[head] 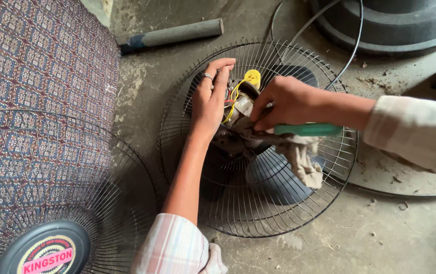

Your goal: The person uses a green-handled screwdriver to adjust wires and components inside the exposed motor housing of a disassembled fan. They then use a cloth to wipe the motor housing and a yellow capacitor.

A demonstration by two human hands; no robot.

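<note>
The left hand [209, 99] lies flat, fingers together, against the fan motor [238, 129] (inside its wire guard [177, 167]); the right hand [284, 101] clamps a green-handled screwdriver [307, 130] and rag [302, 157].

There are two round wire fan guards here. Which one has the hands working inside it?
The middle wire guard on the concrete floor, holding the motor. The other guard lies apart on the patterned mat, with a round badge.

1. The wire fan guard [258, 213] and the blades [279, 177] are black.
2. The screwdriver handle [307, 130] is green.
3. The wires [234, 96] are yellow and red.
4. The rag [304, 160] is dirty beige.
5. The mat [40, 66] bears a maroon-and-blue tile pattern.
6. The sleeves [421, 134] are pale pink plaid.
</note>
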